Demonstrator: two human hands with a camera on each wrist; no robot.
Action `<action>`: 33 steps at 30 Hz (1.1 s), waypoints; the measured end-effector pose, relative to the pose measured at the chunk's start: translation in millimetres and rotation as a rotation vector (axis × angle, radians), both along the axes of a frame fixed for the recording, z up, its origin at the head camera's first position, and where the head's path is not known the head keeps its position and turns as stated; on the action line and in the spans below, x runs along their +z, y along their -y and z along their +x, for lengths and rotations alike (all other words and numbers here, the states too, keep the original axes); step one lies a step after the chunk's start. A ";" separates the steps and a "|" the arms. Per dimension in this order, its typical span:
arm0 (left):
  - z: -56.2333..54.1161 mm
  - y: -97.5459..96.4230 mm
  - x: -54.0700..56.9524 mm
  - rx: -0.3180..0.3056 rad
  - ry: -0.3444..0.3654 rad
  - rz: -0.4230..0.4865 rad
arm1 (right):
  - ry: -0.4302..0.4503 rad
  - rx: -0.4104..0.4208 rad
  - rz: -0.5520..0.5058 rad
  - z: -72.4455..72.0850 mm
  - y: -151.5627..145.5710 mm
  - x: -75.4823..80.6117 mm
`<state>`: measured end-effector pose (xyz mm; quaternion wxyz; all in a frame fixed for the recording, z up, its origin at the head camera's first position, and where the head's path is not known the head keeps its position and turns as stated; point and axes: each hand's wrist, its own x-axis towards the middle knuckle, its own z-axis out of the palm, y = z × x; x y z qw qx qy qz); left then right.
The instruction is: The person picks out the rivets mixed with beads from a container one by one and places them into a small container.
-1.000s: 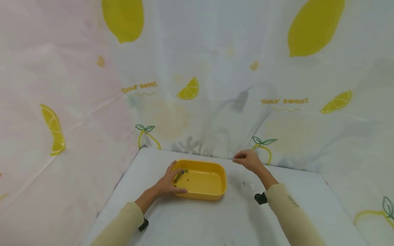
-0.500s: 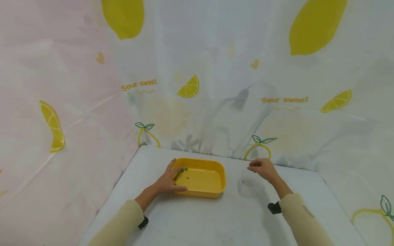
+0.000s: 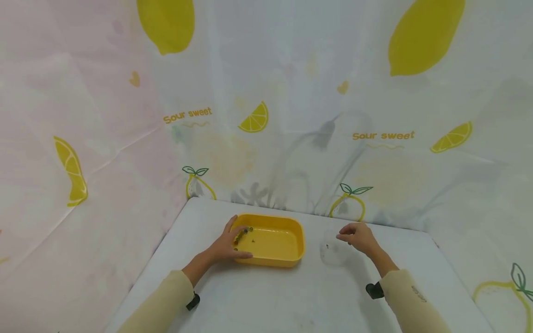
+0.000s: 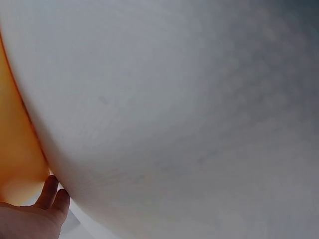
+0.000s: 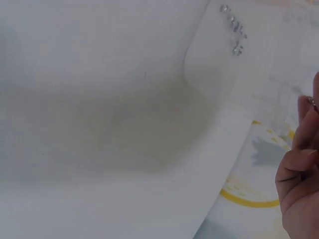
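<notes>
At the left end of a yellow plastic tub (image 3: 270, 263), my left hand (image 3: 224, 246) holds the wall, thumb along the front rim and fingers toward the back. Small dark round beads (image 3: 238, 237) lie in the tub beside that hand. To the right, my right hand (image 3: 361, 238) hovers over a clear plastic container (image 3: 333, 256). Its fingertips pinch a small shiny bead (image 5: 311, 100), partly cut off by the right wrist view's edge. Several clear beads (image 5: 237, 26) lie in a row in the clear container. Two left fingertips touch the tub's outer side in the left wrist view.
A white table (image 3: 266, 300) carries both containers. Behind it and to the left hang cloth walls (image 3: 291, 115) printed with lemons. A tiny dark speck (image 3: 253, 240) lies on the tub's floor.
My right hand has moved right and down from near the table's back edge to above the clear container. My left hand and the tub have stayed in place.
</notes>
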<state>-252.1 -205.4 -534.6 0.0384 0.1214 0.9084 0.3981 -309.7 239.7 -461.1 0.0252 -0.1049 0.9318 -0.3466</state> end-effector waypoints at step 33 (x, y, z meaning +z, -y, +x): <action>3.0 -0.7 7.9 -0.013 0.007 -0.044 | -0.539 -0.045 0.498 14.2 -64.1 3.8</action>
